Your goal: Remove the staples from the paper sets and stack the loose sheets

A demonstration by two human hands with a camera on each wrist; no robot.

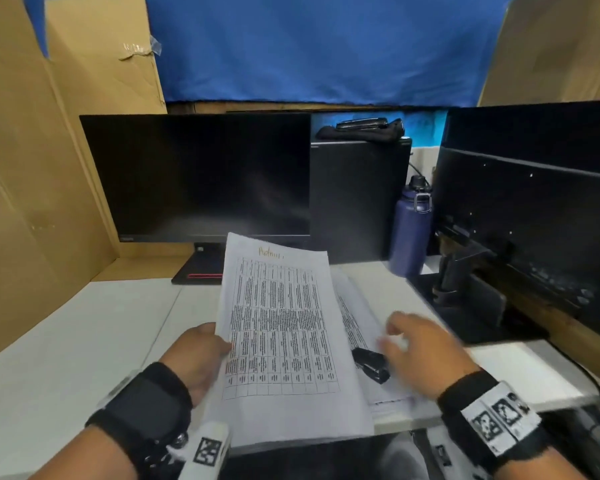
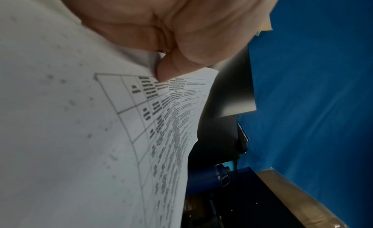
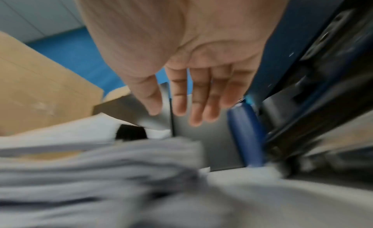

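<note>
My left hand grips the left edge of a printed paper set with a table on it and holds it tilted above the desk. In the left wrist view the thumb presses on the top sheet. More printed papers lie on the desk under and right of the held set. A black staple remover lies on those papers. My right hand hovers over them, blurred, fingers straight and spread, holding nothing.
A dark monitor stands behind the papers, a black computer case beside it. A blue water bottle stands right of the case. A second monitor and its stand fill the right side. Cardboard walls close the left.
</note>
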